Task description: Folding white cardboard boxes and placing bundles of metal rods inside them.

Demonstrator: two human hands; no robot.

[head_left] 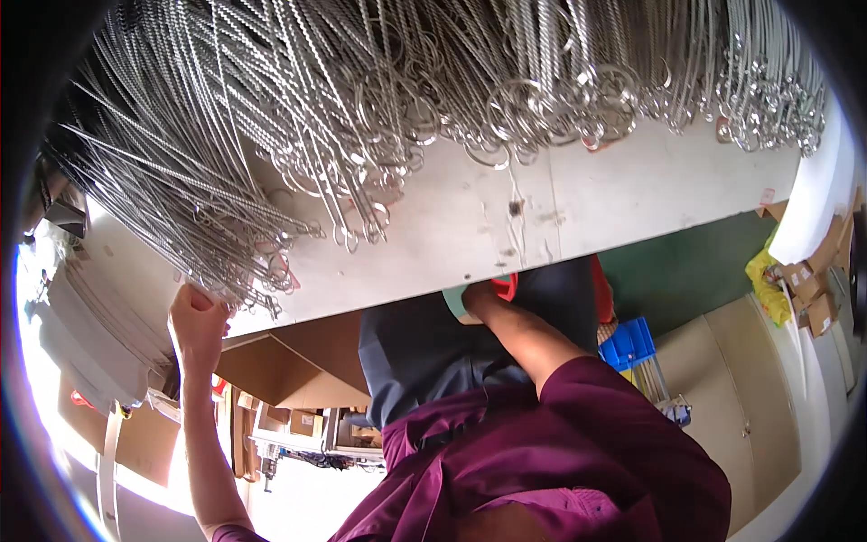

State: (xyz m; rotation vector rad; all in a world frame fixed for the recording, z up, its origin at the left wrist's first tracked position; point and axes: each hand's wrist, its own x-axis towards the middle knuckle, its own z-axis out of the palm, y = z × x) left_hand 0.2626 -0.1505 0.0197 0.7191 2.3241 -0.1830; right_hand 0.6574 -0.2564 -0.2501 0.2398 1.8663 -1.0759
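A thick mass of twisted metal wire rods (298,99) with looped ends fills the upper part of the view, lying on a pale tabletop (433,217). At the lower left of this mass, my left hand (199,321) is closed by the table's edge, its fingers curled against the rods' looped ends. What it grips, if anything, is hidden. My right hand (480,298) is low at my lap, by the near table edge. A red curved thing (508,287) and a pale green thing (456,304) show beside it; its fingers are hidden.
Below the table at left stands an open cardboard box (298,370). A blue plastic bin (628,343) is at my right, over a green floor (686,257). Farther right are a yellow bag (768,280) and small cartons (808,294). White stacked sheets (99,321) are at far left.
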